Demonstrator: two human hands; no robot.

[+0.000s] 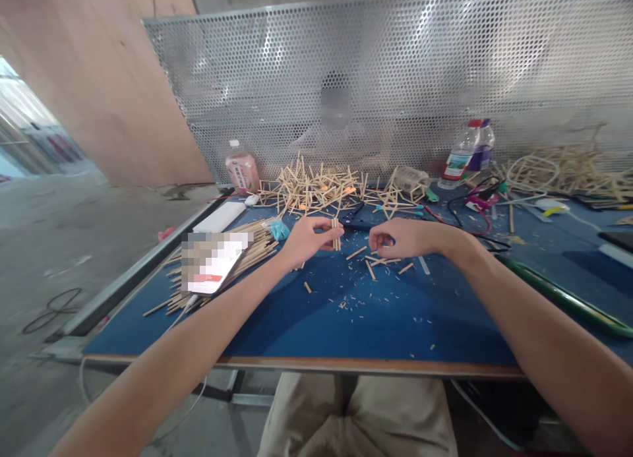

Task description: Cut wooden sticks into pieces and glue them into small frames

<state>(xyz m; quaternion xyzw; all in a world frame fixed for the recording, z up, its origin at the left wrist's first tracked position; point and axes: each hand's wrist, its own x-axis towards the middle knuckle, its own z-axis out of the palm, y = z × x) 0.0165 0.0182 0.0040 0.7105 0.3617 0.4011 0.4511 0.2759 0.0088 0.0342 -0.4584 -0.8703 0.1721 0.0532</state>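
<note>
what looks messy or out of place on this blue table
Wood splinters and short offcuts lie strewn over the blue table near the right hand and the left hand, which pinches a stick bundle. A phone sits askew on a pile of sticks at the left.

Craft workshop: blue workbench (395,325), perforated metal divider (395,68), heaps of wooden sticks (316,186), bare concrete floor (74,246).

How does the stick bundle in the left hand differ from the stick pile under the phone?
The bundle is a few short sticks; the pile is many long ones. The bundle stands upright, pinched in the left hand; the pile lies flat on the table, partly under the phone. Both are pale wood.
</note>
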